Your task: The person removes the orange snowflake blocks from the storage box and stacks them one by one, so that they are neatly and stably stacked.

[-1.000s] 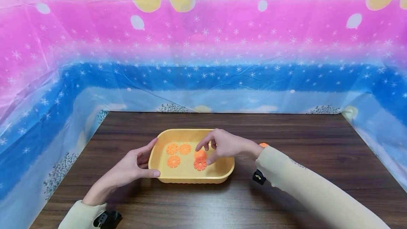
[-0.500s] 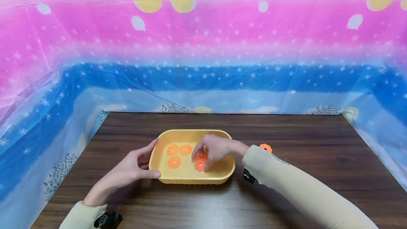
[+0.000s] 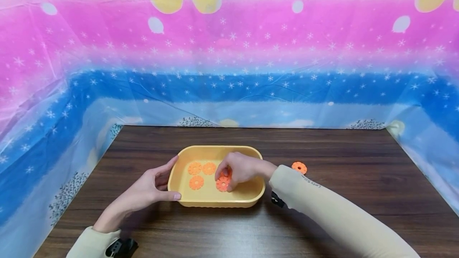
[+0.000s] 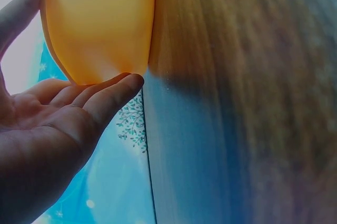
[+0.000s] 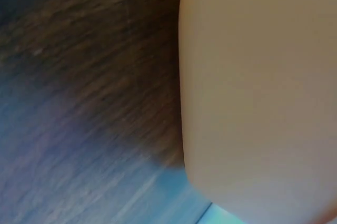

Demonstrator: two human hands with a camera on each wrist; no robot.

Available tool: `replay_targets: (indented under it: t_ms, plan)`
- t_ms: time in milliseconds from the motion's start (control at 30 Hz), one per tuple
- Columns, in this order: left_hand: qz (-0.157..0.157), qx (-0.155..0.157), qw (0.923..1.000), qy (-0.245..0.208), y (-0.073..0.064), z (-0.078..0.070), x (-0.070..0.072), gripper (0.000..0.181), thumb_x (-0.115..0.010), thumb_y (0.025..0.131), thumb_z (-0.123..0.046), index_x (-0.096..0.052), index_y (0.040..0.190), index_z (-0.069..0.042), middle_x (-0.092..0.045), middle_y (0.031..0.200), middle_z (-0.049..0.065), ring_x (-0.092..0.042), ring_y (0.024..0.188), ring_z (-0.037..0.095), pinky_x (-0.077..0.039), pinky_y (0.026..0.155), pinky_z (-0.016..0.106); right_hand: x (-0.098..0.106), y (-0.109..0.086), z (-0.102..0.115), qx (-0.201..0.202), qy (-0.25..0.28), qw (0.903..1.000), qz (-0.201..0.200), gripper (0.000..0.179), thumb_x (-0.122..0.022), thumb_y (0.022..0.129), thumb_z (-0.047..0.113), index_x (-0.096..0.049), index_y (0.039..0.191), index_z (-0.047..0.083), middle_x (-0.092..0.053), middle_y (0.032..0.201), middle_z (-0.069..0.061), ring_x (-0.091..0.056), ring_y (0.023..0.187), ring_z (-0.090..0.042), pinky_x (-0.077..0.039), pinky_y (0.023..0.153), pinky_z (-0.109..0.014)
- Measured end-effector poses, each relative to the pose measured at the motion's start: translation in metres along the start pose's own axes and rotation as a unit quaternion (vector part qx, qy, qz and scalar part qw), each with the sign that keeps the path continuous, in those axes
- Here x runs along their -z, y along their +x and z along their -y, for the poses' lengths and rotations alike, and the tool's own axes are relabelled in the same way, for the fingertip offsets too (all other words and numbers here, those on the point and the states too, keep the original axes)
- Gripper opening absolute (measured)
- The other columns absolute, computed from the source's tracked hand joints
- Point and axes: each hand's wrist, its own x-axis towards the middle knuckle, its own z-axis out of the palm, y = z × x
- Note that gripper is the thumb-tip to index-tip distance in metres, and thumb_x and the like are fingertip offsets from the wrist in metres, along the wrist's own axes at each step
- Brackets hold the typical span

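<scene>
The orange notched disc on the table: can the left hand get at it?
Probably not: the left hand holds the yellow tray; the tray and right hand block its way to the disc.

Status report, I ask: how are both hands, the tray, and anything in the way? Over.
Left hand holds tray's left end. Right hand inside, seemingly pinching a disc. Right hand blocks view beneath. One loose disc on table.

- Left sleeve (image 3: 92, 244): pale cream
- Right sleeve (image 3: 337, 208): matching cream, long; small dark lettering (image 3: 311, 181)
- Left wrist device (image 3: 122, 248): black
- Right wrist device (image 3: 277, 199): black, partly hidden
</scene>
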Motion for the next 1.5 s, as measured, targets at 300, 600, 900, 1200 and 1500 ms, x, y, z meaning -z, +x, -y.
replay_targets:
  t_ms: [300, 600, 900, 1200, 1500]
  plan:
    - [0.0, -0.001, 1.0, -0.002, -0.0005, -0.0006, -0.0007, 0.108, -0.085, 0.087, -0.009, -0.013, 0.168, -0.009, -0.028, 0.164, 0.033, -0.051, 0.138, 0.045, -0.057, 0.097, 0.034, -0.0045, 0.0063, -0.0006, -0.003, 0.01, 0.9997, -0.023, 0.036, -0.094, 0.075, 0.007, -0.08, 0.107, 0.008, -0.067, 0.086, -0.009, -0.054, 0.079, -0.015, -0.043, 0.071, -0.021]
    - [-0.003, -0.004, 0.9999, 0.009, 0.0007, -0.0013, -0.0006, 0.108, -0.085, 0.087, -0.01, -0.014, 0.168, -0.009, -0.027, 0.165, 0.031, -0.05, 0.139, 0.045, -0.057, 0.097, 0.033, -0.0045, 0.0057, -0.0029, -0.016, 0.011, 0.9998, -0.01, 0.04, -0.089, 0.076, -0.002, -0.079, 0.112, 0.011, -0.066, 0.09, -0.004, -0.056, 0.086, -0.019, -0.045, 0.074, -0.022]
    - [-0.002, -0.003, 1.0, 0.003, -0.0001, -0.0011, -0.0008, 0.108, -0.085, 0.087, -0.009, -0.013, 0.168, -0.009, -0.026, 0.165, 0.032, -0.05, 0.139, 0.045, -0.057, 0.097, 0.034, -0.0037, 0.0053, -0.0026, 0.0, 0.006, 0.9999, -0.015, 0.035, -0.09, 0.077, 0.001, -0.079, 0.109, 0.01, -0.065, 0.086, -0.004, -0.055, 0.082, -0.017, -0.043, 0.072, -0.021]
    - [-0.001, -0.002, 1.0, 0.004, -0.0004, -0.0015, -0.0012, 0.107, -0.084, 0.088, -0.01, -0.014, 0.168, -0.009, -0.024, 0.166, 0.031, -0.05, 0.139, 0.045, -0.057, 0.097, 0.034, -0.0037, 0.0044, -0.0029, -0.007, 0.043, 0.9984, -0.037, 0.036, -0.095, 0.074, 0.01, -0.08, 0.107, 0.012, -0.069, 0.086, -0.004, -0.059, 0.081, -0.019, -0.046, 0.071, -0.022]
    - [0.0, -0.004, 1.0, 0.004, -0.0008, -0.0021, -0.0008, 0.107, -0.084, 0.088, -0.01, -0.014, 0.168, -0.009, -0.022, 0.167, 0.031, -0.047, 0.141, 0.046, -0.057, 0.098, 0.034, -0.0014, 0.0013, 0.0005, -0.006, 0.063, 0.9961, -0.06, 0.036, -0.092, 0.078, 0.006, -0.081, 0.113, 0.009, -0.07, 0.089, -0.002, -0.057, 0.076, -0.012, -0.048, 0.067, -0.022]
